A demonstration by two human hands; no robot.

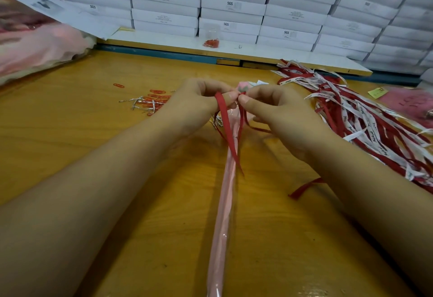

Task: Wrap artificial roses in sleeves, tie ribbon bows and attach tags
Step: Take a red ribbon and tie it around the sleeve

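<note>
A long pink sleeve (225,203) with a rose inside lies on the wooden table, running from the bottom edge up to my hands. The pink rose head (242,85) peeks out just above my fingers. A red ribbon (228,130) loops around the sleeve's neck, and its ends trail down along the sleeve. My left hand (199,102) pinches the ribbon on the left side of the neck. Facing it from the right, my right hand (269,107) pinches the same ribbon. A loose ribbon end (304,187) lies by my right forearm.
A heap of red and white printed ribbons (365,118) lies at the right. Red paper clips and silver twist ties (152,101) are scattered at the left. Pink material (35,46) sits at far left. Stacked white boxes (234,4) line the back, behind a low shelf.
</note>
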